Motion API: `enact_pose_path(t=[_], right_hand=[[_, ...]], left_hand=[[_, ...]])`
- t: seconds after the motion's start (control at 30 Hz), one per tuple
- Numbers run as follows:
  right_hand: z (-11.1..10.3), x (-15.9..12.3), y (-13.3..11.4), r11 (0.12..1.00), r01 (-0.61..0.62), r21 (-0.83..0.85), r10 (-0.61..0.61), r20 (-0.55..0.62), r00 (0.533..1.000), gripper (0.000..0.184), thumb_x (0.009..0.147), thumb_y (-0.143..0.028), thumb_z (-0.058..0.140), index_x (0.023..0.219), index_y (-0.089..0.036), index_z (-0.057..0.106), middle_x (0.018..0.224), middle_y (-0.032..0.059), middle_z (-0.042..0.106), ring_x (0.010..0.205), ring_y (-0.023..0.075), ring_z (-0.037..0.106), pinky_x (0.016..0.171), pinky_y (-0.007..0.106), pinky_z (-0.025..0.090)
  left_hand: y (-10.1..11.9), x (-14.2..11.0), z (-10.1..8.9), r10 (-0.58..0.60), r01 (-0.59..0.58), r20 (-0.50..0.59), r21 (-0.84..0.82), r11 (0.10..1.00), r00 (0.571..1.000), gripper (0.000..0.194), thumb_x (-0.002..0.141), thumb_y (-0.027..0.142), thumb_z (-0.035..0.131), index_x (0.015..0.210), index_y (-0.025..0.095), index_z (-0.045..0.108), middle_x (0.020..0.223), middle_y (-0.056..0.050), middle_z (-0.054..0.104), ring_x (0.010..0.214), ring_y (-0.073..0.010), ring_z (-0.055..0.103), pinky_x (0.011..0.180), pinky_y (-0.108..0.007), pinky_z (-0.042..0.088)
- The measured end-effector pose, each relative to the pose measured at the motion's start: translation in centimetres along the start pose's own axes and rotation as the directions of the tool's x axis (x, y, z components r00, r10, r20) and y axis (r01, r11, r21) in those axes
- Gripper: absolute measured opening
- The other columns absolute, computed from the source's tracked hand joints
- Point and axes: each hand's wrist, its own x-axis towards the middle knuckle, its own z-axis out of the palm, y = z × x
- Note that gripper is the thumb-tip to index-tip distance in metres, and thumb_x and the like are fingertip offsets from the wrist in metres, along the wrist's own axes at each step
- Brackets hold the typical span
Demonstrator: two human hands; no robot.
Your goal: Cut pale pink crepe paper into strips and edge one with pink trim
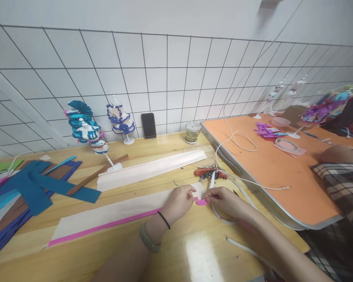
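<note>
A long white paper strip (pixel 117 213) with a bright pink edge (pixel 111 227) lies slanted across the wooden table. At its right end, my left hand (pixel 179 201) pinches the paper with thumb and forefinger together. Just to the right, my right hand (pixel 225 200) has its fingertips closed on the pink edging, which bends between the two hands. Partly under my right hand is a white ring (pixel 228 221), seemingly a tape roll. A narrow white band (pixel 213 179) rises beside those fingers. Behind lies a second pale strip (pixel 153 169), flat.
Coloured paper strips (pixel 35 184) pile up at left. Two decorated figures on stands (pixel 90 137), a phone (pixel 148 125) and a glass jar (pixel 192 133) line the back. A red-and-metal bundle (pixel 210 171) and white cable (pixel 253 180) lie near the orange table (pixel 282 168). Another person's plaid sleeve (pixel 341 180) is at right.
</note>
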Motion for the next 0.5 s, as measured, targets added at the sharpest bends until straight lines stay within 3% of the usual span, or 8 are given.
enact_pose_path(t=[0.13,0.5], right_hand=[[-0.1,0.4,0.4,1.0,-0.003,-0.018,0.003,0.02,1.0,0.018,0.07,-0.032,0.051,0.069,-0.02,0.064,0.066,-0.0006,0.063,0.065,0.0158,0.054,0.063,0.025,0.039],[-0.2,1.4,0.5,0.999,-0.007,-0.052,0.007,0.005,1.0,0.015,0.069,-0.03,0.05,0.061,-0.019,0.057,0.058,-0.0023,0.055,0.056,0.0126,0.048,0.053,0.023,0.034]], left_hand=[[-0.3,0.3,0.2,0.001,-0.001,0.004,0.074,0.997,1.0,0.028,0.071,0.013,0.048,0.095,0.017,0.062,0.08,-0.002,0.065,0.074,-0.0147,0.058,0.068,-0.024,0.044],[-0.8,0.6,0.7,-0.017,0.021,-0.03,0.148,0.989,0.999,0.023,0.071,0.013,0.049,0.087,0.019,0.065,0.079,-0.001,0.067,0.073,-0.0142,0.06,0.069,-0.024,0.045]])
